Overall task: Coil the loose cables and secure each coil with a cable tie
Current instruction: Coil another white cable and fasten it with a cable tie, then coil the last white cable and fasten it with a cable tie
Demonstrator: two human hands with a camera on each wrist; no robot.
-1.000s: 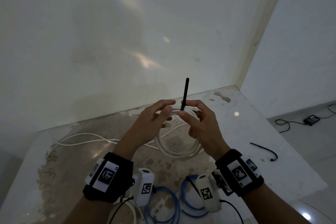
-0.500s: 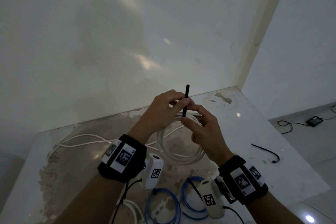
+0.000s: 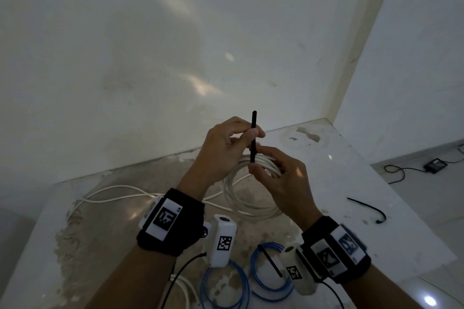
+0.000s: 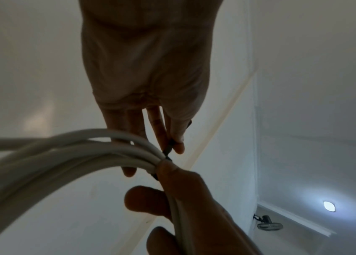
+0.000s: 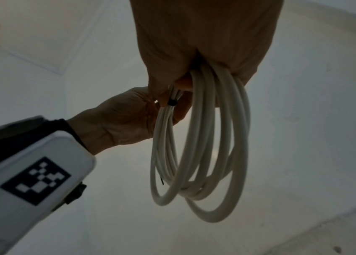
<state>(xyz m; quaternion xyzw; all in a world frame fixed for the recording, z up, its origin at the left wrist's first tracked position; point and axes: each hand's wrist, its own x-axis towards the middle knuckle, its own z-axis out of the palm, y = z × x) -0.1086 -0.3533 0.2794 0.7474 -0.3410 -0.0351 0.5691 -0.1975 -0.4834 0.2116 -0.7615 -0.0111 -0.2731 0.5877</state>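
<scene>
White cable tail [image 3: 118,192] trails left across the desk [image 3: 376,208]. Left hand [image 3: 221,150] pinches the upright tail of the black cable tie [image 3: 253,133]. Right hand [image 3: 283,183] grasps the white cable coil [image 3: 251,204] at the bundled point, thumb by the tie head, coil held above the desk centre. Blue coils [image 3: 263,281] lie near; spare cable tie [image 3: 369,211] lies to the right. Judgement: tie is threaded, cinching in hand. To do well: pull the tail straight away from the head, brace strands flat with the right thumb, stop once strands no longer slide.
</scene>
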